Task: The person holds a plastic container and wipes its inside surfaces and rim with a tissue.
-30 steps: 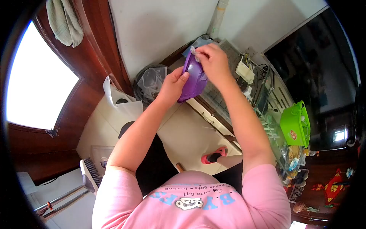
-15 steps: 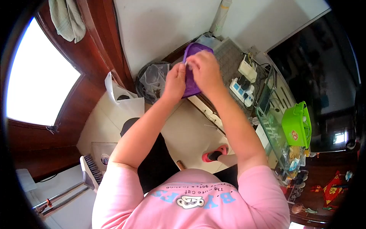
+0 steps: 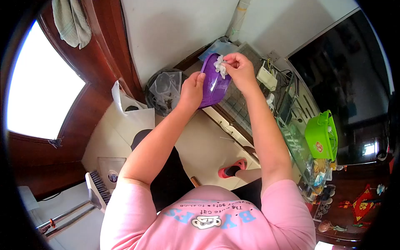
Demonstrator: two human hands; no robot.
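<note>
My left hand (image 3: 193, 88) grips the near-left rim of a purple plastic basin or basket (image 3: 214, 85), its thumb over the edge. The purple container is tilted, with its inside facing me. In my right hand (image 3: 240, 71) a crumpled white tissue (image 3: 220, 67) is pinched between thumb and fingers. The tissue lies against the inner wall of the container near its upper rim. Whether it is paper or cloth is hard to tell.
Below and left of the container stands a dark trash bin (image 3: 151, 89) lined with a clear bag. A white bag (image 3: 133, 109) sits on the floor beside it. Right are a power strip (image 3: 270, 102), a glass shelf (image 3: 293, 139) and a green bucket (image 3: 318, 135). A broom (image 3: 96, 191) leans at left.
My right hand has moved away from the left hand, toward the right, and the white tissue now shows in it. The purple container has turned and its inside is more visible.
</note>
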